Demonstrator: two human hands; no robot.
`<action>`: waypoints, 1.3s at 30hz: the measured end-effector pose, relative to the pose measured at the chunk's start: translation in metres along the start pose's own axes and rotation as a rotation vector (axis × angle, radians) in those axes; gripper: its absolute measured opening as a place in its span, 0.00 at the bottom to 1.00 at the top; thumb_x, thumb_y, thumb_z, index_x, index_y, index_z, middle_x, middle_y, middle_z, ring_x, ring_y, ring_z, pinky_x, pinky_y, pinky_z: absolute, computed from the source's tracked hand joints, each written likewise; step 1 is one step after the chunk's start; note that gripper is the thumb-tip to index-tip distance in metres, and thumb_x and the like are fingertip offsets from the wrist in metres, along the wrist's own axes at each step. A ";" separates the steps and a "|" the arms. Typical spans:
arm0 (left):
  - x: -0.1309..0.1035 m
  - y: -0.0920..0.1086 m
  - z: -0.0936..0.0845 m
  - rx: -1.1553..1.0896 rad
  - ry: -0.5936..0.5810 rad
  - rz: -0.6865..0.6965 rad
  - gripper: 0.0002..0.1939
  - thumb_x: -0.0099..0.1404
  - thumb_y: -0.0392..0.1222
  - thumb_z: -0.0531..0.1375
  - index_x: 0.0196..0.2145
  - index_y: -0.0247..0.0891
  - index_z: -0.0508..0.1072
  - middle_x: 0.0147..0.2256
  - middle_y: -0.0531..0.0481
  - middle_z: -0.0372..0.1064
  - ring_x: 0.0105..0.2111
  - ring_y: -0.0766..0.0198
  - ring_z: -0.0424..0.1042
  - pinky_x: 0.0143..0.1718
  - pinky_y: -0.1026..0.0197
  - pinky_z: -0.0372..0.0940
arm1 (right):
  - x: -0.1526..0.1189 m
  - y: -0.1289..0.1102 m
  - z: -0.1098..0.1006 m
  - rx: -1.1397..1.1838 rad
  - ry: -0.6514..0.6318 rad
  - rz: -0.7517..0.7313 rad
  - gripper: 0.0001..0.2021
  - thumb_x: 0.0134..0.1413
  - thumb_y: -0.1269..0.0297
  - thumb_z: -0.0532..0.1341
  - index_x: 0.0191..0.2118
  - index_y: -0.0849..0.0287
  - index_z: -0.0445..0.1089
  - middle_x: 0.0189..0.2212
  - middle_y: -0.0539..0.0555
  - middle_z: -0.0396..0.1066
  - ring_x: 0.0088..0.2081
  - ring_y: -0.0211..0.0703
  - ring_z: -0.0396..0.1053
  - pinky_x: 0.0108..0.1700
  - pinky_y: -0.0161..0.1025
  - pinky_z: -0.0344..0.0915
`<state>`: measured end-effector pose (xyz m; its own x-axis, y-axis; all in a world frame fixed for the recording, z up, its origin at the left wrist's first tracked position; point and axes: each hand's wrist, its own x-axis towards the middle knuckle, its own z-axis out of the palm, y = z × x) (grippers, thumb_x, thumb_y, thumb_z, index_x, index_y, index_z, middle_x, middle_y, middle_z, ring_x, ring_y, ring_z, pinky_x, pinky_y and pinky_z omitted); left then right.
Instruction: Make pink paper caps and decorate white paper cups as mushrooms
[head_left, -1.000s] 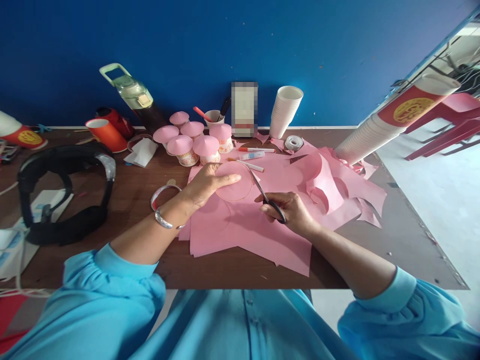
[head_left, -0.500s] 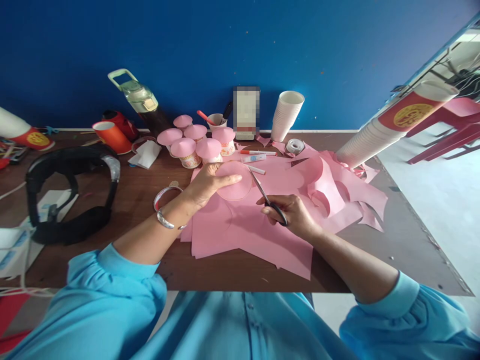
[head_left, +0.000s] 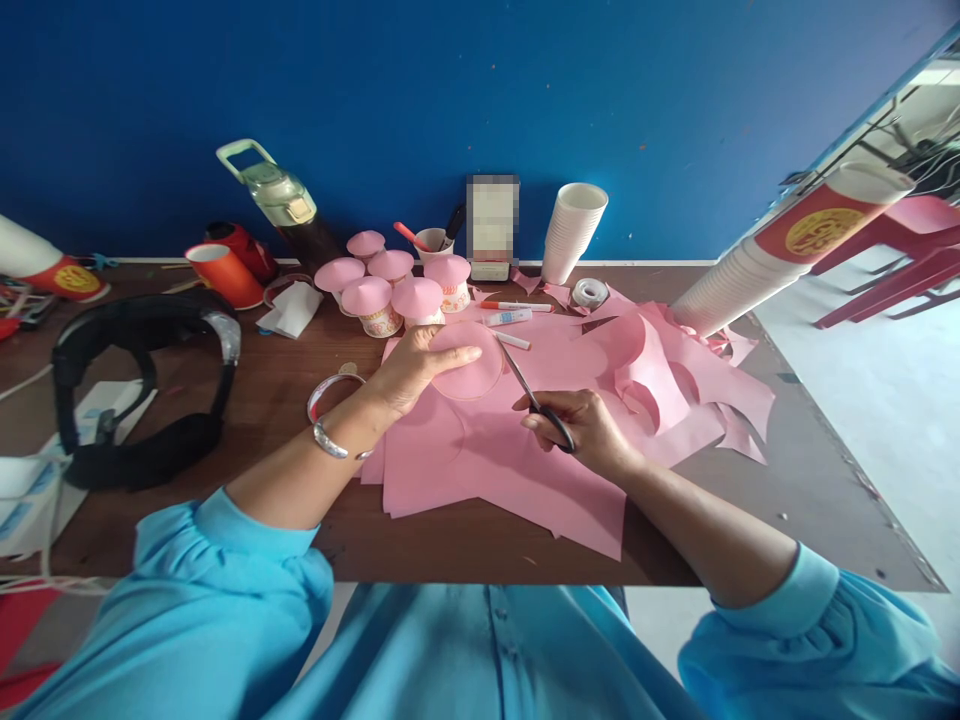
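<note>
Pinched between thumb and fingers of my left hand (head_left: 421, 368) is a round pink paper disc (head_left: 472, 375). My right hand (head_left: 581, 425) is wrapped round the black handles of a pair of scissors (head_left: 526, 388), whose blade tips touch the disc's right edge. Under both hands lie large pink paper sheets (head_left: 502, 460). Curled pink offcuts (head_left: 660, 385) are heaped to the right. Behind my left hand stand several small cups with pink cone tops (head_left: 418, 299). A white-capped marker (head_left: 514, 341) lies just beyond the disc.
A black head strap (head_left: 146, 460) and an orange cup (head_left: 229, 277) are at the left. Along the blue wall stand a bottle (head_left: 281, 195), a phone (head_left: 493, 225) and stacked white cups (head_left: 574, 235). Another cup stack (head_left: 750, 275) leans at the right, near a tape roll (head_left: 589, 292).
The disc and my left thumb have shifted very slightly to the left. My right hand and the scissors are almost where they were.
</note>
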<state>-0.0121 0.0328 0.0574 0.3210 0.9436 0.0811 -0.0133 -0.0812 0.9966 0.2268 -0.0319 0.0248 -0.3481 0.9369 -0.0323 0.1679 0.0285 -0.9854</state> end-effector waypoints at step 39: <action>0.002 0.004 -0.007 0.126 -0.165 0.054 0.23 0.62 0.48 0.70 0.54 0.40 0.79 0.58 0.44 0.75 0.68 0.43 0.60 0.73 0.43 0.47 | 0.001 0.005 0.001 0.011 -0.039 -0.008 0.25 0.55 0.42 0.68 0.39 0.64 0.78 0.17 0.47 0.63 0.21 0.34 0.59 0.25 0.36 0.60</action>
<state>-0.0180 0.0363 0.0612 0.4740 0.8722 0.1212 0.0806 -0.1800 0.9804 0.2268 -0.0314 0.0199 -0.3852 0.9223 -0.0309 0.1552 0.0318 -0.9874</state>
